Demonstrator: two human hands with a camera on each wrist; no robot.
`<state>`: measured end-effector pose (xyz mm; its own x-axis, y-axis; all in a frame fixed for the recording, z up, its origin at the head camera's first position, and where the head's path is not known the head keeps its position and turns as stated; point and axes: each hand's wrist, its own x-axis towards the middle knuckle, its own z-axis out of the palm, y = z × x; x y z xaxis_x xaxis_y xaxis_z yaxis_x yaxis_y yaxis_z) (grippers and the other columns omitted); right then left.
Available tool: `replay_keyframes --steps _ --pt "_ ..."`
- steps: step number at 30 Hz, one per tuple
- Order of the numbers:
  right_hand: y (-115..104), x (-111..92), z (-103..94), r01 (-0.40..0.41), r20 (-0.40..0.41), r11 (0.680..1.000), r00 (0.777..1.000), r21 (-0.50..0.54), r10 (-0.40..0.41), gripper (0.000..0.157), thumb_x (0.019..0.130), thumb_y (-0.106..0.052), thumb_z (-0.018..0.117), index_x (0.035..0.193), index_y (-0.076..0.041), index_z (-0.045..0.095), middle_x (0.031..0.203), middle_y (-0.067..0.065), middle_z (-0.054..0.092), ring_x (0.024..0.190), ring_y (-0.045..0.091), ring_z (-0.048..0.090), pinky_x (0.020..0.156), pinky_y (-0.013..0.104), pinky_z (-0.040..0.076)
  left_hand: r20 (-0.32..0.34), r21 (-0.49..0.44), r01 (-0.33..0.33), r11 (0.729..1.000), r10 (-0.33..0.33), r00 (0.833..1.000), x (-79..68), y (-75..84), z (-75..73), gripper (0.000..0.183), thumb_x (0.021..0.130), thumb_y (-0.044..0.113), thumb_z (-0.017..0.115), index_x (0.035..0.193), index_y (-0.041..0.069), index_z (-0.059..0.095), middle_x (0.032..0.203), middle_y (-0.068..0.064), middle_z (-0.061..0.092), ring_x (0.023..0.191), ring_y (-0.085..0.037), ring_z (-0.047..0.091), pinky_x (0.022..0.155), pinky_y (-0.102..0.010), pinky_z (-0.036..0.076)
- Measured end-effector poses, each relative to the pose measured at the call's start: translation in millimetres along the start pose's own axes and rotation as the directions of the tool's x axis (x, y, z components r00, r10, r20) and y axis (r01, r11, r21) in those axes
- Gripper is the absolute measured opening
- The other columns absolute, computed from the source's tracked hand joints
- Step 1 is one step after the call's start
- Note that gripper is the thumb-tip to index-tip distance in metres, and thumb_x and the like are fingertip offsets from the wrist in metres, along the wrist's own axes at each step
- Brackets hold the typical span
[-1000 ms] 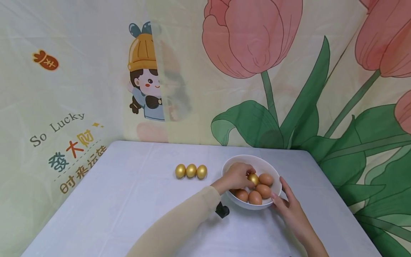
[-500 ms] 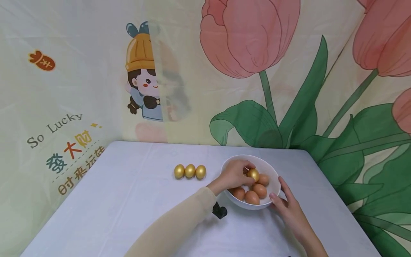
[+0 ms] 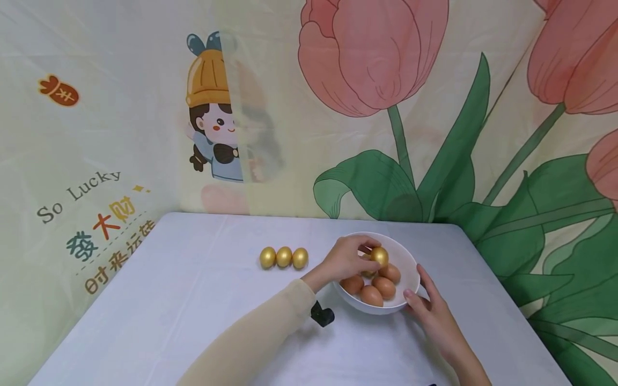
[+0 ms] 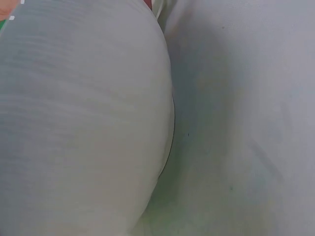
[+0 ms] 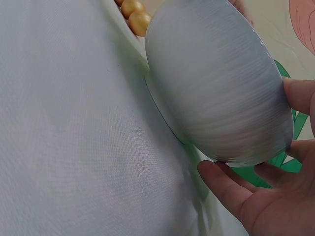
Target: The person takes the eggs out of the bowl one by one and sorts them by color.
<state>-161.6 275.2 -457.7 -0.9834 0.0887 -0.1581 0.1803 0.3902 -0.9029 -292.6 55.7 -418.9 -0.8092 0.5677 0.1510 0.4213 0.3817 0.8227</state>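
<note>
A white bowl (image 3: 411, 271) stands at the right of the table with several brown eggs (image 3: 384, 288) inside. Above them, my left hand (image 3: 344, 258) pinches a gold egg (image 3: 380, 257) between thumb and fingers, within the bowl's rim. Another gold egg (image 3: 369, 267) shows partly under that hand. My right hand (image 3: 436, 316) holds the bowl's right side. In the right wrist view its fingers (image 5: 224, 189) bend against the outer wall of the bowl (image 5: 216, 78). The left wrist view is mostly filled by the bowl's outside (image 4: 88, 123); the left hand's grip is hidden there.
Three gold eggs (image 3: 284, 257) sit in a row on the white-covered table (image 3: 193, 300), left of the bowl. A black piece (image 3: 322, 315) shows beneath the left wrist. A printed cloth (image 3: 280, 107) with tulips hangs behind the table.
My left hand has raised the pinched gold egg a little above the brown eggs, and another gold egg has come into sight beneath it. The right hand keeps its hold on the bowl.
</note>
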Motion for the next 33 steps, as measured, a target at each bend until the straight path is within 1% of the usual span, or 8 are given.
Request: replay_keyframes --steps 4,9,14,19,21,25,28,33 --pt "0 -2 -0.8 0.014 -0.005 1.000 1.000 -0.008 -0.014 0.089 0.108 -0.054 0.055 0.172 -0.032 -0.004 0.176 0.022 0.007 0.149 0.046 0.044 0.108 0.041 0.053 0.008 -0.022 0.001 1.000 -0.001 1.000 -4.0 -2.0 -9.2 0.046 0.091 0.024 0.087 0.135 0.022 0.071 0.122 0.012 0.072 0.115 -0.008 0.067 0.088 -0.020 0.058" --pt "-1 -3 -1.3 0.013 -0.006 1.000 1.000 -0.021 -0.013 0.090 0.108 -0.055 0.055 0.172 -0.031 -0.004 0.176 0.022 0.008 0.149 0.046 0.044 0.109 0.041 0.052 0.003 -0.040 -0.017 0.999 0.017 1.000 -11.6 -2.7 -27.5 0.047 0.091 0.022 0.086 0.136 0.020 0.071 0.126 0.007 0.072 0.116 -0.012 0.070 0.091 -0.021 0.059" --pt "-1 -3 -1.0 0.011 -0.008 1.000 1.000 -0.019 -0.011 0.090 0.108 -0.054 0.055 0.171 -0.032 -0.004 0.176 0.022 0.008 0.149 0.046 0.044 0.109 0.041 0.052 -0.026 -0.064 -0.027 0.998 0.025 0.999 -22.9 -0.5 -52.9 0.046 0.091 0.019 0.085 0.135 0.018 0.071 0.128 0.006 0.072 0.117 -0.013 0.068 0.091 -0.022 0.060" --pt "-1 -1 -0.2 0.015 -0.008 1.000 1.000 -0.010 -0.015 0.091 0.108 -0.054 0.056 0.171 -0.032 -0.005 0.176 0.022 0.007 0.149 0.047 0.043 0.108 0.041 0.053 -0.070 -0.082 -0.050 0.995 0.044 0.997 -36.7 -4.9 -82.5 0.048 0.091 0.014 0.086 0.136 0.016 0.070 0.131 0.006 0.072 0.120 -0.015 0.068 0.094 -0.024 0.060" --pt "-1 0 -0.2 0.016 -0.008 1.000 1.000 -0.008 -0.017 0.090 0.108 -0.054 0.056 0.171 -0.032 -0.005 0.176 0.022 0.007 0.149 0.047 0.043 0.108 0.040 0.052 -0.088 -0.083 -0.047 0.995 0.040 0.995 -42.5 -8.5 -93.9 0.049 0.090 0.013 0.086 0.136 0.016 0.071 0.130 0.005 0.072 0.120 -0.016 0.068 0.095 -0.025 0.060" --pt "-1 0 -0.6 0.020 -0.009 1.000 1.000 -0.005 -0.020 0.089 0.109 -0.052 0.056 0.171 -0.033 -0.004 0.176 0.021 0.008 0.149 0.047 0.043 0.109 0.040 0.051 -0.126 -0.081 -0.006 0.997 -0.004 0.992 -54.8 -16.4 -114.4 0.049 0.090 0.016 0.087 0.136 0.019 0.071 0.129 0.006 0.072 0.118 -0.016 0.069 0.094 -0.028 0.061" --pt "-1 -1 -0.7 0.021 -0.008 1.000 1.000 -0.001 -0.021 0.088 0.109 -0.051 0.056 0.171 -0.033 -0.004 0.176 0.021 0.008 0.149 0.046 0.044 0.109 0.040 0.051 -0.146 -0.059 0.023 0.998 -0.031 0.989 -63.1 -22.5 -127.1 0.048 0.090 0.019 0.087 0.135 0.022 0.071 0.128 0.008 0.072 0.118 -0.015 0.068 0.095 -0.029 0.061" --pt "0 0 0.8 0.004 -0.006 1.000 1.000 0.001 -0.004 0.090 0.108 -0.053 0.056 0.171 -0.032 -0.006 0.176 0.022 0.006 0.150 0.048 0.042 0.109 0.042 0.052 -0.164 0.006 0.036 0.999 -0.034 0.986 -74.8 -33.8 -143.7 0.048 0.090 0.020 0.087 0.135 0.023 0.071 0.129 0.009 0.072 0.120 -0.017 0.068 0.097 -0.031 0.060"
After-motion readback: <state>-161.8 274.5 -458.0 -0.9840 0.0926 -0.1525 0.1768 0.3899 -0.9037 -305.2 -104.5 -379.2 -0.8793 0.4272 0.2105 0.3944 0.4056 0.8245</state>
